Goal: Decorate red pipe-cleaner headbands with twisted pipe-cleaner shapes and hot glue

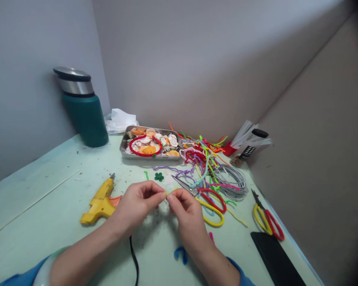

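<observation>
Left hand (137,203) and right hand (187,210) meeting now, fingertips pinching a yellow pipe cleaner (167,193); black label (247,152) on the jar (238,160), too small to read!

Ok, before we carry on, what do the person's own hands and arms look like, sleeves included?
The left hand and right hand are bare, with no gloves, rings or watch showing. The left sleeve is blue with a pale, whitish band at its edge; the right sleeve is blue too, only a small part in view.
</observation>
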`<state>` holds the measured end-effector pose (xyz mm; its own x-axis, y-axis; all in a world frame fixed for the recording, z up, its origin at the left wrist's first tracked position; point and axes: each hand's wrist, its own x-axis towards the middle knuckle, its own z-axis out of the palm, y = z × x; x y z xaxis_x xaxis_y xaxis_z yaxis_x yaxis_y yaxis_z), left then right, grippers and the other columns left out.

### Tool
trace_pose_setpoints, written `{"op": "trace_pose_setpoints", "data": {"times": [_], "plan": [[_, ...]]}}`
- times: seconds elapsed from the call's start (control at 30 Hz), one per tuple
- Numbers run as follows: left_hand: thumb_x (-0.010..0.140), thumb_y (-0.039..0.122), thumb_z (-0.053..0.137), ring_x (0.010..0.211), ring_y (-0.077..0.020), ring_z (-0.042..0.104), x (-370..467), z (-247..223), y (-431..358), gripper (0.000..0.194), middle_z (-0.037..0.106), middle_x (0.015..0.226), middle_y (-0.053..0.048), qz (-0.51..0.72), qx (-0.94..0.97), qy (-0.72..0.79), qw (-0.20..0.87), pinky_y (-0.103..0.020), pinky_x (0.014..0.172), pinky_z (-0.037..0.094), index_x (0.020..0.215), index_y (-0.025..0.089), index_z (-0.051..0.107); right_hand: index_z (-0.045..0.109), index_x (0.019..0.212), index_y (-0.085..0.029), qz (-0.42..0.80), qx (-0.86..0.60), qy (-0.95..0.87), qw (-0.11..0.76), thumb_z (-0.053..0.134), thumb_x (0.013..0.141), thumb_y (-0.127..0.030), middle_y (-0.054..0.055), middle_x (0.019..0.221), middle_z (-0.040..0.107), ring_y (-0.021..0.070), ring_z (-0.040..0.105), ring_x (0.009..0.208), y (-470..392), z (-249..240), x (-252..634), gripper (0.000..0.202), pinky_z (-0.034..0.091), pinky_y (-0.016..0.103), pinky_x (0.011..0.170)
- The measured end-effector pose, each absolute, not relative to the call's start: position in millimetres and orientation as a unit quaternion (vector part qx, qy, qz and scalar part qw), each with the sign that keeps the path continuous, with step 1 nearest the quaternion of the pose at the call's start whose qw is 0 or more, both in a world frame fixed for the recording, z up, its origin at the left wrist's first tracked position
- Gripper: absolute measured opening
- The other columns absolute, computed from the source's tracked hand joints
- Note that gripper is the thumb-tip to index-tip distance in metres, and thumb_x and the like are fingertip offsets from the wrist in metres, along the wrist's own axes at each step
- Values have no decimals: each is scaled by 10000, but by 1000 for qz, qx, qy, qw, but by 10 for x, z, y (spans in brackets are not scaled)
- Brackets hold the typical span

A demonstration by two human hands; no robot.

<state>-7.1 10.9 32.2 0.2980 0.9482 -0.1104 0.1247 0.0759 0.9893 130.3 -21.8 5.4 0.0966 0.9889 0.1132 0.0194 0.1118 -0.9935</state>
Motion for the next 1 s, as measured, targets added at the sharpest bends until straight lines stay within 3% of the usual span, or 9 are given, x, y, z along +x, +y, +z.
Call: {"op": "trace_pose_setpoints", "data": {"times": [0.2, 0.37, 0.47, 0.67, 1.0], "plan": [[773, 431, 560, 530, -99, 468, -94, 292, 171, 291, 553, 633, 18, 334, 555, 462, 606, -229, 552, 382, 739, 150, 624, 506, 638, -165, 501, -509, -452, 535, 564, 799, -290, -49, 570, 438, 99, 380, 570, -191, 64, 1326, 212, 317, 221, 556], [803, 410, 528, 639, -140, 540, -165, 326, 220, 270, 635, 758, -11, 314, 680, 478, 459, -239, 595, 406, 857, 191, 677, 501, 636, -168, 480, -528, -478, 512, 563, 791, -286, -57, 556, 417, 95, 362, 547, -155, 84, 1392, 204, 303, 221, 532], [800, 322, 538, 754, -164, 575, -175, 351, 208, 197, 662, 828, -25, 302, 756, 453, 364, -242, 661, 418, 817, 203, 694, 513, 653, -171, 417, -536, -537, 501, 557, 788, -261, -42, 590, 457, 109, 408, 574, -160, 86, 1405, 168, 331, 230, 553], [814, 277, 501, 701, -153, 568, -164, 348, 196, 196, 650, 738, -8, 273, 794, 447, 308, -238, 633, 403, 744, 203, 668, 537, 692, -178, 259, -531, -650, 478, 511, 830, -204, -11, 687, 529, 134, 490, 666, -185, 96, 1426, 142, 362, 248, 622], [805, 286, 503, 659, -149, 545, -150, 346, 172, 187, 628, 694, -2, 273, 765, 473, 341, -240, 597, 386, 729, 182, 638, 540, 664, -169, 411, -520, -577, 477, 567, 779, -247, -34, 616, 486, 117, 441, 605, -139, 111, 1455, 142, 347, 226, 563]]}}
